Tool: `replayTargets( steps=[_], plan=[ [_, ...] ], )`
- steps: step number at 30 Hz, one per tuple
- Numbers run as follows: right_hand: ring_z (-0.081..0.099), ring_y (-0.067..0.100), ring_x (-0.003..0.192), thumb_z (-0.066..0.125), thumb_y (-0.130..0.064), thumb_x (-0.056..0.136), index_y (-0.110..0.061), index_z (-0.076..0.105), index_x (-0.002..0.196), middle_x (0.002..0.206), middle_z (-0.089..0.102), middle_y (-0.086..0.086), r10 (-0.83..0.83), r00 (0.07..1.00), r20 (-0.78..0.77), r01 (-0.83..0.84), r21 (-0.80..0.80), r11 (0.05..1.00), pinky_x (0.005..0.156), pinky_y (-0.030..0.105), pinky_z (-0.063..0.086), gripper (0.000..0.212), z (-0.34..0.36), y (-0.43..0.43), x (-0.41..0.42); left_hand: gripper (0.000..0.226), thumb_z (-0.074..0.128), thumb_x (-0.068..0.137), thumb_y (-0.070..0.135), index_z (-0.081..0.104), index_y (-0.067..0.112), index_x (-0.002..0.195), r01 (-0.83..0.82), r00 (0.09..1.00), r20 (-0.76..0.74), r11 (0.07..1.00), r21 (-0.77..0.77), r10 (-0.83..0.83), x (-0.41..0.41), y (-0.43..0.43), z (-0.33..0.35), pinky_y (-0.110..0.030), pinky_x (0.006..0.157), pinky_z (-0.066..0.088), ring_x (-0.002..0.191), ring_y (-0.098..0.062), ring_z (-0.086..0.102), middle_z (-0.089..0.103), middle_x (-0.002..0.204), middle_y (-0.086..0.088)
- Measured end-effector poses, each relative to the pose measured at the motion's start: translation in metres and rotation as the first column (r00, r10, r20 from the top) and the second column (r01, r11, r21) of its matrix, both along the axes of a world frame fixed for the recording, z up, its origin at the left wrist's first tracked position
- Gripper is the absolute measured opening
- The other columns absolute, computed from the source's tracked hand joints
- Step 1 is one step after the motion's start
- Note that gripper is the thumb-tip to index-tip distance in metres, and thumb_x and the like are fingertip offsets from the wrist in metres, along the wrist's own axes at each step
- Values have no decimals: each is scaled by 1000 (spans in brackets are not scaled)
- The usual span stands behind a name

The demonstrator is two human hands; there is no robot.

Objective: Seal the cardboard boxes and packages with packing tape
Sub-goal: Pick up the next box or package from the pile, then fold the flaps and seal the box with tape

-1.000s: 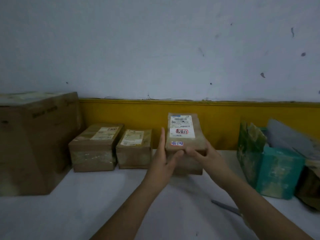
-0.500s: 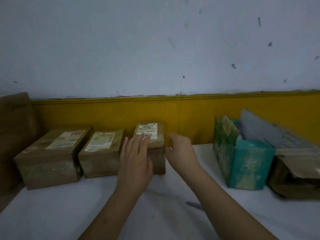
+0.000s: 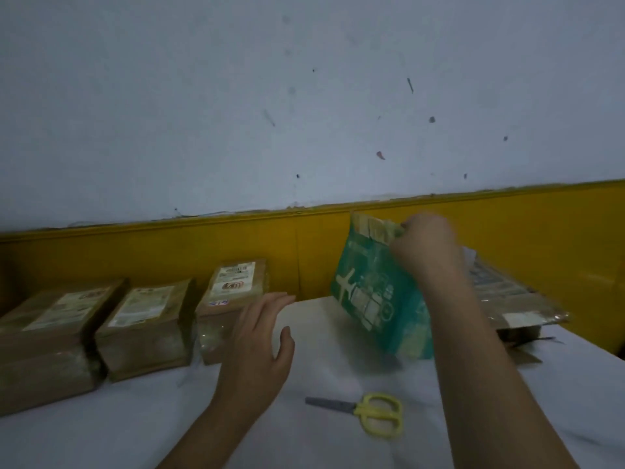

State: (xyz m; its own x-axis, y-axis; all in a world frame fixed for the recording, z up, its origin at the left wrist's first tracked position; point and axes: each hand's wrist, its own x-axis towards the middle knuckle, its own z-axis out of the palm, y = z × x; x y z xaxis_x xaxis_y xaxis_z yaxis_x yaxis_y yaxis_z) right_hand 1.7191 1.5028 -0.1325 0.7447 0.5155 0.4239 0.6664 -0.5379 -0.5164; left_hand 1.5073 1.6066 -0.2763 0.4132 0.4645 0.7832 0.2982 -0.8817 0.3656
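a person at a white table (image 3: 101, 434) works among parcels beneath a pale wall with a yellow band (image 3: 169, 252). the right hand (image 3: 426, 247) grips the top edge of a teal box (image 3: 378, 299), fingers curled over its top flaps. the box leans to the left, tilted on a lower corner, and blur hides whether it touches the table. the left hand (image 3: 258, 343) hovers flat and holds nothing, fingers straight and slightly apart, just beside the nearest of three brown parcels. those three stand side by side in a row along the wall at left: the left parcel (image 3: 44, 336), the middle parcel (image 3: 148, 328) and the right parcel (image 3: 233, 297). each bears a white label on top and glossy tape across its front. yellow-handled scissors (image 3: 375, 412) lie closed on the table near the person, between the two forearms. behind the right arm, crumpled cardboard (image 3: 514, 299) rests against the yellow band.
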Motion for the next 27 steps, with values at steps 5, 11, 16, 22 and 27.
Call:
replayTargets(
  steps=[5,11,16,22,27],
  plan=[
    [55,6,57,69,-20,87,-21,74,88,63,61,-7,291,947,140,-307,117,944,42,21,36,6,34,-46,-30,70,68,84,48,32,43,144,142,979,183,949,-283,-92,-11,-14,58,-27,105,41,132,-3,39,39,142,20],
    [68,14,74,70,-27,90,-33,71,92,79,72,-8,654,738,164,-670,291,683,67,37,59,6,24,-61,-94,77,85,60,51,43,65,123,296,932,334,828,-477,-141,-96,-32,137,-41,86,59,109,-9,66,60,134,10],
    [66,6,80,68,-27,91,-40,71,92,84,71,-17,789,544,286,-835,275,476,70,36,58,14,6,-37,-168,27,83,76,15,62,31,77,228,885,465,863,-450,8,-198,-53,138,-43,72,62,87,-21,73,73,91,-1],
    [60,-8,80,45,-78,70,-48,72,89,90,71,-27,939,339,59,-928,-144,344,51,13,43,44,-23,-31,-263,26,83,74,12,60,24,76,-103,945,207,831,-546,253,-319,-100,72,-28,71,60,95,-17,70,74,95,2],
    [60,24,107,44,-62,96,-22,69,119,121,69,2,648,272,711,-899,-53,435,79,35,46,52,-41,-55,-328,42,76,85,16,54,30,118,-396,791,176,710,-583,585,-378,-163,34,-14,95,46,111,4,57,60,119,15]
  ],
)
